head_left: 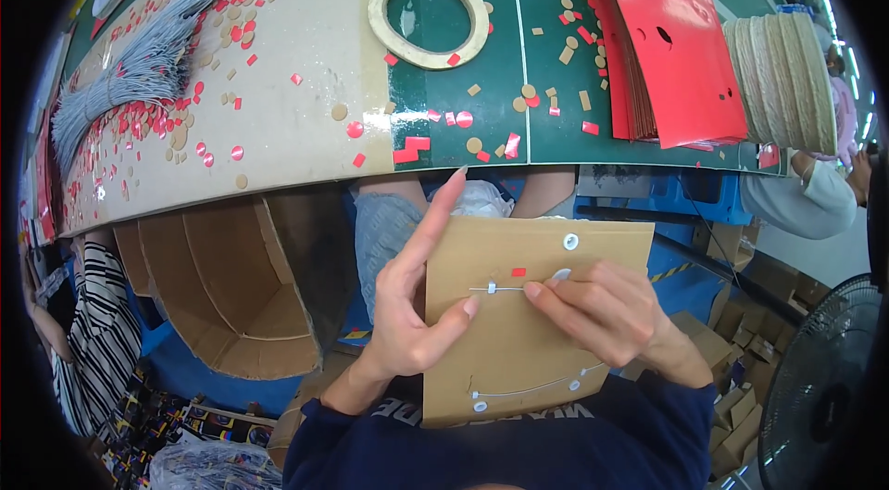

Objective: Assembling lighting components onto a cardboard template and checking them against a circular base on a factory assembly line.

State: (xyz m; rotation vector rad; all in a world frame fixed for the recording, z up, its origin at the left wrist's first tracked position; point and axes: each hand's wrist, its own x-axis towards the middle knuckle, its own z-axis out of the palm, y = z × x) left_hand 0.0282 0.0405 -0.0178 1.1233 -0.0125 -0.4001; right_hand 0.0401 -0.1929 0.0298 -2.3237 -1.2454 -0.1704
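Just off the worktop (431, 94), the left hand (406, 316) grips a cardboard panel (500, 342) by its left edge; the right hand (607, 309) pinches a thin cord (511, 289).

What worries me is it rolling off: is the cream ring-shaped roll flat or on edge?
Flat: the cream roll shows its whole round side, with green tabletop visible through its hole.
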